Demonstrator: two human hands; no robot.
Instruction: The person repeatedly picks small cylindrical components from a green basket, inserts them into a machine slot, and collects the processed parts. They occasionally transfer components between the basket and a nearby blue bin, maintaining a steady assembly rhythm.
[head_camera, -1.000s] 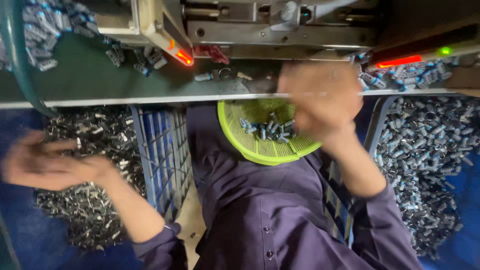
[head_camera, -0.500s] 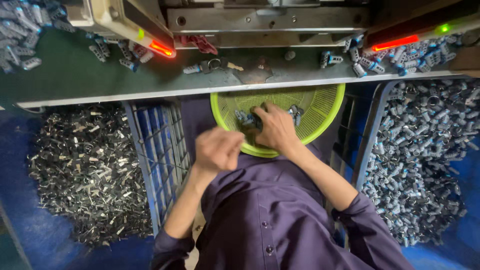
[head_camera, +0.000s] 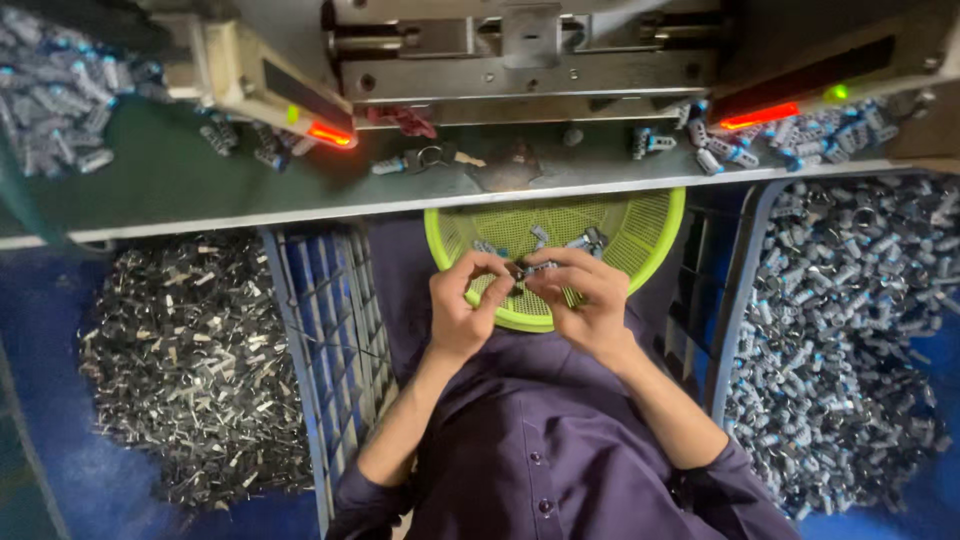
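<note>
A dark green tabletop (head_camera: 150, 180) is seen across the upper part of the view, with a grey metal machine (head_camera: 520, 50) mounted behind it and two red indicator lights glowing on beige housings to either side. Small metal parts with blue ends are scattered on the tabletop, in a heap at the far left (head_camera: 60, 100) and in a looser group at the right (head_camera: 720, 145). Below the tabletop edge, a round lime-green mesh basket (head_camera: 650, 235) is held in the lap of a person in a dark purple shirt (head_camera: 540, 450); a few small parts lie inside it. Both hands are brought together just above the basket's near rim. A small metal part (head_camera: 532, 268) is pinched between the thumb and fingertips of the right hand (head_camera: 585, 300), while the left hand (head_camera: 462, 305) is curled with its thumb and forefinger closed on the same part from the other side. On the person's left, a blue crate (head_camera: 330, 340) with a grid wall is seen beside a pile of bare grey metal pieces (head_camera: 190, 370). On the right, a second blue crate (head_camera: 735, 300) is filled with a large pile of finished parts with blue ends (head_camera: 850, 340).
</note>
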